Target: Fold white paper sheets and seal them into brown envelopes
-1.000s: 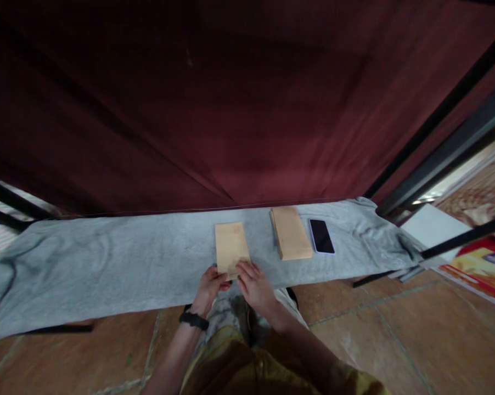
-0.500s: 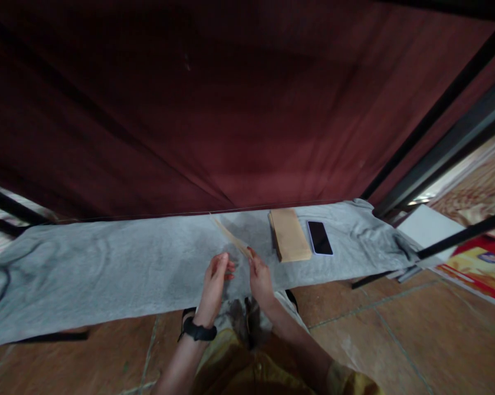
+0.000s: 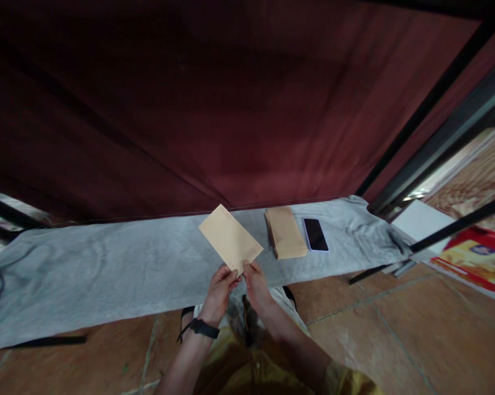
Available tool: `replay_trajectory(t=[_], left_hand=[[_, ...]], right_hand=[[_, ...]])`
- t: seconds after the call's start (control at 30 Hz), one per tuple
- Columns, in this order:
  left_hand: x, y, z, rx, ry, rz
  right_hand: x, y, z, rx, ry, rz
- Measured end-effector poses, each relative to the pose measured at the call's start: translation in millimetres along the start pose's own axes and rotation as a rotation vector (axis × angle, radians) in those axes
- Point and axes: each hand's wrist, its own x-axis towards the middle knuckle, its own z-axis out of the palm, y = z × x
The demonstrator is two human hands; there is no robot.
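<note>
A tan paper envelope with faint reddish print near two corners is held up at a slant over the grey cloth. My left hand pinches its near corner, thumb on top. Close beside it, my right hand grips the same near end, its thumb on the lower edge. To the right of my hands lies a stack of similar brown envelopes. A dark watch is strapped around my left wrist.
A grey cloth covers the long, narrow bench. Right of the stack lies a phone, screen up and dark. A dark red curtain hangs behind. At right are black metal bars, a white box and a red-and-yellow package.
The envelope was edge-on in my right hand; now its broad face is turned up. My left hand, earlier apart from it, has closed on its near corner.
</note>
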Motion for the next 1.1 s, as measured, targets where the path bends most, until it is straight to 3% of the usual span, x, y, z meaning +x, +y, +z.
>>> replay_trajectory(t=[0.3,0.37,0.53,0.6,0.7,0.87,1.1], left_hand=[[6.9,0.7,6.1,0.011,-0.023,-0.027],[8.2,5.0,6.2,-0.021,0.0,-0.056],[9.9,28.6,-1.8,-0.138,-0.038,-0.105],[10.0,34.2,-5.7,-0.141,-0.043,-0.083],[10.9,30.0,-11.5,-0.066,-0.001,-0.054],[17.4,8.1,-25.0,0.046,0.036,-0.031],[24.2,-2.6,-38.1,0.153,0.033,-0.007]], right_hand=[[9.5,-11.0,-4.8,-0.386,0.034,-0.131],[12.0,-12.6,-8.9,-0.585,-0.001,-0.235],[20.5,-9.7,-25.6,-1.26,-0.22,-0.679],[22.6,-1.3,-31.1,-1.484,-0.248,-0.759],[22.7,16.9,-37.3,-1.647,-0.258,-0.772],[18.7,42.8,-48.5,-1.697,-0.283,-0.75],[17.8,46.6,-62.5,-1.695,-0.299,-0.7]])
